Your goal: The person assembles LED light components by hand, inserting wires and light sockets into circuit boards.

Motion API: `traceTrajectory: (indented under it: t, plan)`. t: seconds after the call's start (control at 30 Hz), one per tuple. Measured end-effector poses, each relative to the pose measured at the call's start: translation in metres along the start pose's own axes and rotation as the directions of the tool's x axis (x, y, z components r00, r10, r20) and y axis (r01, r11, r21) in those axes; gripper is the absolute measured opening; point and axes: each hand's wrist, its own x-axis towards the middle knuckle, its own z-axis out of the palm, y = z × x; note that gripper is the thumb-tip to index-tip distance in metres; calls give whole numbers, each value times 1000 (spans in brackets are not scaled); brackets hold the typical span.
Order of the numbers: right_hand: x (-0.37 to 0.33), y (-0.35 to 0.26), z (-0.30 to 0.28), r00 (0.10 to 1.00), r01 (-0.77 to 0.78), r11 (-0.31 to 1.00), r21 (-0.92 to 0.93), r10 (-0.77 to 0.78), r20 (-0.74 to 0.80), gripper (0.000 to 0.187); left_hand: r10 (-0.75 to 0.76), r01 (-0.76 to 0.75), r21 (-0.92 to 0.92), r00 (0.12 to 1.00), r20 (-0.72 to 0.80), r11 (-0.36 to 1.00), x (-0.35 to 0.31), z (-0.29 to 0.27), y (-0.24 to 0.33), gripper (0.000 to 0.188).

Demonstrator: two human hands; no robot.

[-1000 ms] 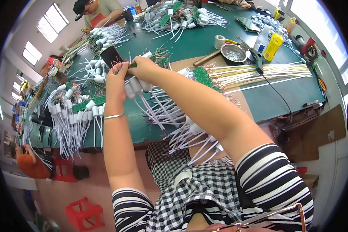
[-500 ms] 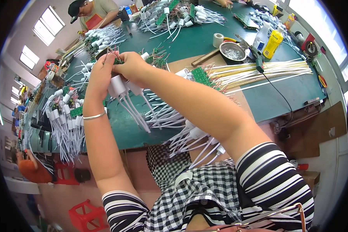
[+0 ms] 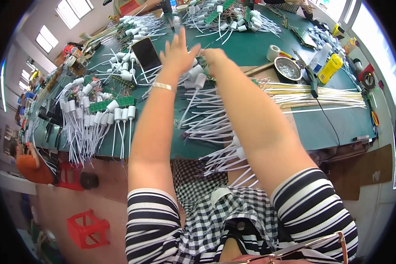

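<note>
My left hand (image 3: 178,56) is raised over the middle of the table with its fingers spread, holding nothing. Close beside it, my right hand (image 3: 214,60) bends its fingers down over a bundle of white cylinders with cables (image 3: 197,79); its fingertips and whatever they grip are hidden. To the left, a green circuit board (image 3: 114,104) with white cylinders lies against a pile of similar cabled parts (image 3: 72,108). A dark-screened phone (image 3: 146,53) leans behind my left wrist. More white cables (image 3: 207,116) spread out under my right forearm.
Right of my arms are long yellow and white wires (image 3: 317,93), a metal bowl (image 3: 287,69), a soldering iron (image 3: 312,83) with its cord, a white roll (image 3: 273,53) and a yellow bottle (image 3: 330,68). Further piles (image 3: 233,17) lie at the back. A red stool (image 3: 88,229) stands on the floor.
The cabled cylinders held in both hands are out of them; a board with cylinders now lies at the left pile. Both hands moved right, the left one opening. The phone came into view.
</note>
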Motion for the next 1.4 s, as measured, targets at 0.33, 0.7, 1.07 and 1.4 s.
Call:
traceTrajectory:
  t: [0.33, 0.7, 1.07, 1.4]
  plan:
    - [-83, -88, -88, 838, 543, 825, -157, -521, 160, 61, 358, -372, 397, 927, 112, 839, -76, 8, -27, 89]
    - [-224, -26, -218, 703, 703, 474, -531, -580, 413, 20, 363, -369, 398, 927, 95, 840, -65, 16, -22, 72]
    - [-291, 79, -204, 249, 840, -88, -536, -815, 523, 19, 362, -211, -313, 736, 572, 926, -43, 7, 94, 63]
    - [-286, 86, -212, 497, 830, 465, -309, -868, 29, 51, 399, 422, -846, 750, 528, 326, -85, -77, 47, 20]
